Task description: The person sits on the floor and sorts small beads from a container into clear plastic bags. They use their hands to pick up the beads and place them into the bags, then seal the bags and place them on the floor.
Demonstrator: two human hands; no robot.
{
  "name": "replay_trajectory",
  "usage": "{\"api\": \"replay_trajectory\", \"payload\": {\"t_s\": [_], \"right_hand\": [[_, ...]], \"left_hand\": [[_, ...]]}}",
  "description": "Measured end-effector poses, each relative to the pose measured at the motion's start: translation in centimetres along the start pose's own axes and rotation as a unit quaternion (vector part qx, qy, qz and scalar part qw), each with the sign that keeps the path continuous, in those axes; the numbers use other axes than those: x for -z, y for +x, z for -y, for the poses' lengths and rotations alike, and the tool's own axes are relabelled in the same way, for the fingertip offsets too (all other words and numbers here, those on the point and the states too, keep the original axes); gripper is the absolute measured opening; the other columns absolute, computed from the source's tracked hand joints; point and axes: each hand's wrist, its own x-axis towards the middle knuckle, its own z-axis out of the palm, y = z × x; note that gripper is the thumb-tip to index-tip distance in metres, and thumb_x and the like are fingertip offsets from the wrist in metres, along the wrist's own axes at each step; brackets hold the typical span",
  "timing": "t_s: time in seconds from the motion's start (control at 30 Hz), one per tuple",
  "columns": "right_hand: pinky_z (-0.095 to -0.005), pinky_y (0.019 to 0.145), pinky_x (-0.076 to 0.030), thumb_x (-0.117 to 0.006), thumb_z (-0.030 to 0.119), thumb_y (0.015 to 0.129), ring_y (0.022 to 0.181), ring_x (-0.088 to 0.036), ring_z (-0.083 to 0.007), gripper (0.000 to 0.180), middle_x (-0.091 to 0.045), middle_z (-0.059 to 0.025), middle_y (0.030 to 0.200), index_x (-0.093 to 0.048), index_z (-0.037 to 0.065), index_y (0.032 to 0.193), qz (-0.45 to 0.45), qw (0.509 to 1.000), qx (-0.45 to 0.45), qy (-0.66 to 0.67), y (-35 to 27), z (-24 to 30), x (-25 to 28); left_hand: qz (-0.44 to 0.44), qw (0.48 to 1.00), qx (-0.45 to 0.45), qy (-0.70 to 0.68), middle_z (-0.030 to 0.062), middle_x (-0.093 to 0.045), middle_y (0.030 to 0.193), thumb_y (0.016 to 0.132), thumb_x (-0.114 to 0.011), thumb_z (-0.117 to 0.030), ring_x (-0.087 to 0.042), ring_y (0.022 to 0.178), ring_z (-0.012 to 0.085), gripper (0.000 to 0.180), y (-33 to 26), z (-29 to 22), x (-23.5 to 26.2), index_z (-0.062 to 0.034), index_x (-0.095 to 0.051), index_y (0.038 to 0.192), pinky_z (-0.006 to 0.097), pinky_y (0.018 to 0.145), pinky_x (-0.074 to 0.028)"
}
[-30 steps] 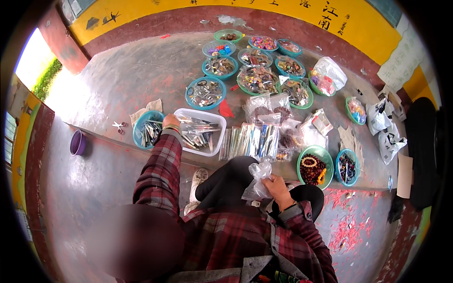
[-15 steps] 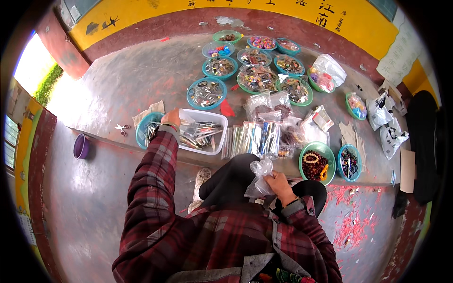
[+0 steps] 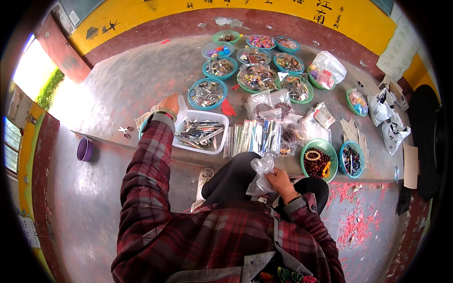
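The right hand (image 3: 279, 181) pinches a crumpled clear plastic bag (image 3: 260, 173) over the lap, below the front edge of the raised concrete ledge (image 3: 127, 80); the bag's long axis runs roughly up and down, its open, ruffled end pointing toward the ledge. The left hand (image 3: 168, 104) reaches to the far left corner of the white rectangular tub (image 3: 202, 132), fingers curled over something I cannot make out. Compared with half a second ago, this hand sits slightly farther past the tub's corner, while the bag is unchanged. The tub holds a pile of metal pens or clips lying mostly lengthwise. Round teal bowls (image 3: 205, 93) beyond it hold small trinkets, and one (image 3: 319, 159) near the front edge holds brown bead bracelets
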Motion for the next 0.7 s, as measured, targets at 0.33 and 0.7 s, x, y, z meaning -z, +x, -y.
{"api": "replay_trajectory", "payload": {"t_s": [0.33, 0.7], "right_hand": [[-0.0251, 0.074, -0.045, -0.055, 0.004, 0.082, 0.08, -0.055, -0.0096, 0.023, -0.06, -0.0008, 0.091, -0.06, 0.004, 0.105, 0.082, 0.971, 0.067, 0.213, -2.1, 5.6, 0.2], [-0.028, 0.08, -0.045, -0.066, 0.002, 0.074, 0.092, -0.055, -0.0129, 0.042, -0.058, -0.0023, 0.103, -0.052, 0.005, 0.113, 0.066, 0.925, 0.109, 0.357, -2.4, 5.8, 2.1]], "left_hand": [[0.144, 0.839, -0.103, -0.515, 0.0075, -0.058, 0.071, 0.089, -0.043, -0.015, -0.06, 0.057, 0.0134, 0.015, -4.3, -7.9, 2.0, -0.0024, -0.051, 0.088, 0.026, 0.047, -0.047], [0.404, 0.631, -0.207, -0.629, -0.0013, -0.054, 0.072, 0.091, -0.044, -0.019, -0.053, 0.054, 0.0056, 0.016, -13.7, -20.1, -1.0, -0.0053, -0.05, 0.097, 0.019, 0.047, -0.044]]}}
